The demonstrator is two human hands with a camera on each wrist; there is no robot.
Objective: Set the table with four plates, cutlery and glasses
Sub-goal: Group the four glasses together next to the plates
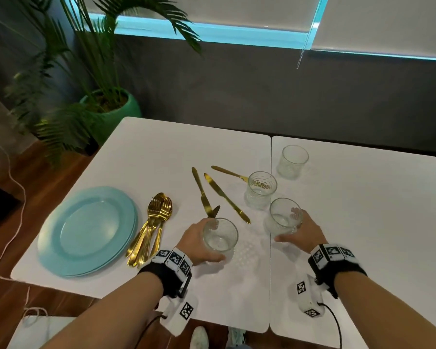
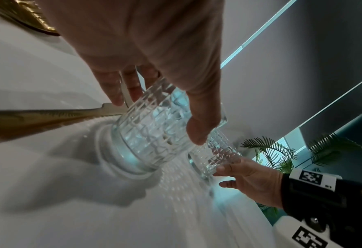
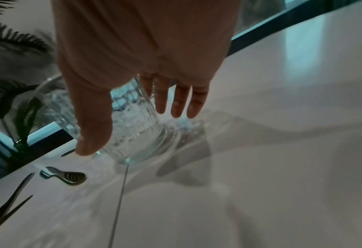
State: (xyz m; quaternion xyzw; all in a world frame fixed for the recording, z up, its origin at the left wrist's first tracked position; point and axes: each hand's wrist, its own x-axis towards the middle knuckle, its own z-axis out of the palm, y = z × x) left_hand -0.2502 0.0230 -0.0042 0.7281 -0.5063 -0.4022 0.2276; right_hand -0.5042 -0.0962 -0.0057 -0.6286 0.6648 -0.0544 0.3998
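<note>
Both wrists fill the bottom of the head view. Left hand [image 1: 195,244] grasps a glass [image 1: 220,235] at centre; right hand [image 1: 303,231] grasps a second glass [image 1: 285,216] to its right. Only the wrist views show the cut patterns: squares on the first, ribs on the second. Only the head view shows stacked plates [image 1: 86,230] at left, gold spoons [image 1: 151,227], knives [image 1: 222,195] and two more glasses on the white table [image 1: 363,222].

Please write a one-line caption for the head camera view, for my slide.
Each hand, left hand and right hand, grips a glass beside stacked blue plates and gold cutlery.
</note>
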